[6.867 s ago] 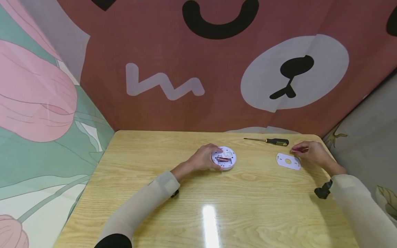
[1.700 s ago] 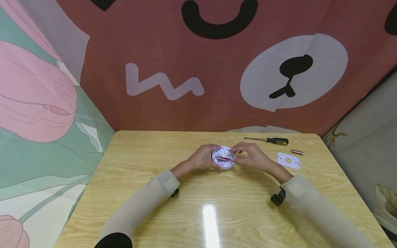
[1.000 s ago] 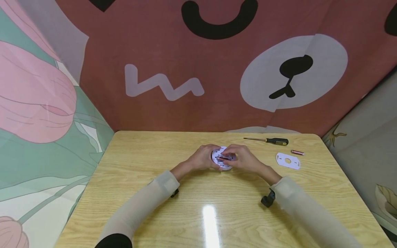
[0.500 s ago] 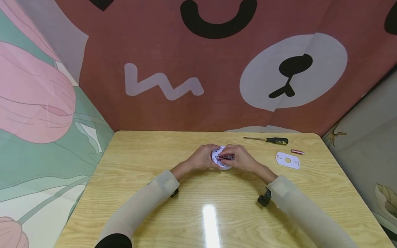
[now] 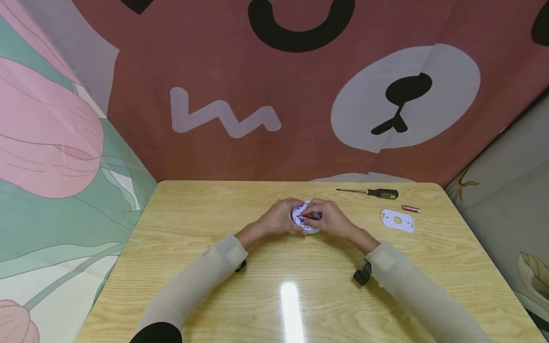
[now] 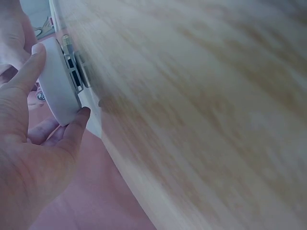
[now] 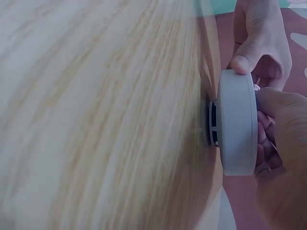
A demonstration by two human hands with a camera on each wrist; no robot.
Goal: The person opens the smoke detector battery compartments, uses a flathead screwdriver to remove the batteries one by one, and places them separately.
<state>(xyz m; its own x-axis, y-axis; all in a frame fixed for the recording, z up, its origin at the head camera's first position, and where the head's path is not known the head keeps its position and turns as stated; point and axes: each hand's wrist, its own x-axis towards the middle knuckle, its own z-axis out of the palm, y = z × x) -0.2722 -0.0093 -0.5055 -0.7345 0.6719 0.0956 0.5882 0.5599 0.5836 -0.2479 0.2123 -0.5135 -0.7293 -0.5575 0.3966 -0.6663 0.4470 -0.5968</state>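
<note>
My left hand (image 5: 281, 216) grips a round white smoke detector (image 6: 58, 88) by its rim, thumb on one side and fingers on the other. In the head view its back, with the battery compartment, faces up; the vented side faces the table in both wrist views. My right hand (image 5: 332, 219) reaches over the smoke detector (image 5: 297, 215), its thumb and fingers pinching a small red battery at the compartment. One metal end of that battery (image 6: 41, 96) shows in the left wrist view. Most of the compartment is hidden behind the right fingers.
A black-and-yellow screwdriver (image 5: 383, 193) lies at the table's back right. Nearer sits a white mounting plate (image 5: 389, 219) with a round hole, and a loose red battery (image 5: 411, 208) beside it. The wooden table (image 5: 240, 305) meets a printed cloth (image 5: 300, 152) behind.
My right hand has left a red battery beside the plate, moved left to the smoke detector, and now pinches another battery, which has tilted in the compartment. The left hand has kept its hold.
</note>
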